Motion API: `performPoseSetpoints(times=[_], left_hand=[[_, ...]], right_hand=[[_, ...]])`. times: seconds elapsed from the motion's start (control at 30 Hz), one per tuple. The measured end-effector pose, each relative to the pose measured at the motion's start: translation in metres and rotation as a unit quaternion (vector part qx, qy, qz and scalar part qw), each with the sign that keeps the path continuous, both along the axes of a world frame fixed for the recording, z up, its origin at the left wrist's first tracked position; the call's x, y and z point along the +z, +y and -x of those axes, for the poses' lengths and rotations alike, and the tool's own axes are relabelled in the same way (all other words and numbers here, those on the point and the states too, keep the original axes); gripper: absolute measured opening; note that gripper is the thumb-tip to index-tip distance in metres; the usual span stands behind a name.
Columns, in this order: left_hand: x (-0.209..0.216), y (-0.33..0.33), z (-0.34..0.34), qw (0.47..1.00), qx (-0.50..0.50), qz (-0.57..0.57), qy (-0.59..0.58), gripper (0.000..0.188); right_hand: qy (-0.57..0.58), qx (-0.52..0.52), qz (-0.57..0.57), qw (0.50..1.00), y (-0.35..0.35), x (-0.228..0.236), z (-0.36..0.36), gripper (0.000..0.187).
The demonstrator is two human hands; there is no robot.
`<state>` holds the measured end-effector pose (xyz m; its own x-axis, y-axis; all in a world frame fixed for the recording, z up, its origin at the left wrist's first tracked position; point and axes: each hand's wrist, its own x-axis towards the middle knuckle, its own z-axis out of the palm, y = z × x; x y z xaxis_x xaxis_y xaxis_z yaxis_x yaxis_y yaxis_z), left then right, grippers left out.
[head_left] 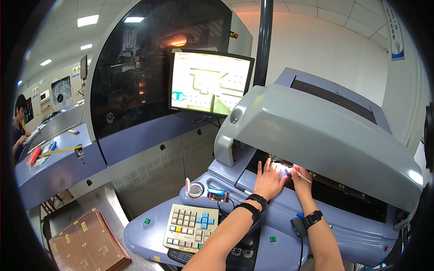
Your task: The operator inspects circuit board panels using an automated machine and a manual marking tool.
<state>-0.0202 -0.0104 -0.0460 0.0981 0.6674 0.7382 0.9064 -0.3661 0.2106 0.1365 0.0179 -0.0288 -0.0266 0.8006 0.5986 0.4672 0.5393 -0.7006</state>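
Note:
My left hand [270, 179] lies palm down at the front opening of a grey-hooded machine [325, 122], its fingers stretched out and apart. Close beside it, my right hand [301, 180] pinches a thin white pen-shaped tool [305, 178]. The tool's tip points toward a brightly lit spot under the hood, and glare hides what it touches. A dark panel [339, 185] runs along the opening. On the monitor [211, 83], a magnified view shows line patterns and a greenish pointed shape. Each wrist wears a black band, the right one with a cord.
A keypad [190, 227] sits on the blue console [144, 235] left of my forearms. Lower left, a stack of brown circuit panels [88, 241] rests on a metal table. Behind stands a large dark-windowed machine [153, 67]. Another person [20, 122] works at far left.

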Motion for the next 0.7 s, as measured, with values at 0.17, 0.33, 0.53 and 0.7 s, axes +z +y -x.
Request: performPoseSetpoints(times=[0.17,0.33,0.53,0.7], left_hand=[[0.002,-0.001,0.000,1.000,-0.003,0.009,-0.001,0.047],[0.002,-0.002,0.001,1.000,-0.009,0.001,-0.007,0.047],[0.003,-0.003,0.001,1.000,-0.015,0.008,-0.011,0.046],[0.004,-0.003,0.001,1.000,-0.018,0.010,-0.012,0.047]], right_hand=[[0.007,0.008,0.007,1.000,0.000,0.001,-0.001,0.026],[0.012,0.014,0.010,1.000,-0.004,0.005,0.002,0.025],[-0.021,0.002,-0.004,1.000,-0.008,0.008,0.003,0.025],[-0.040,-0.010,-0.014,0.999,-0.010,0.009,0.004,0.026]])
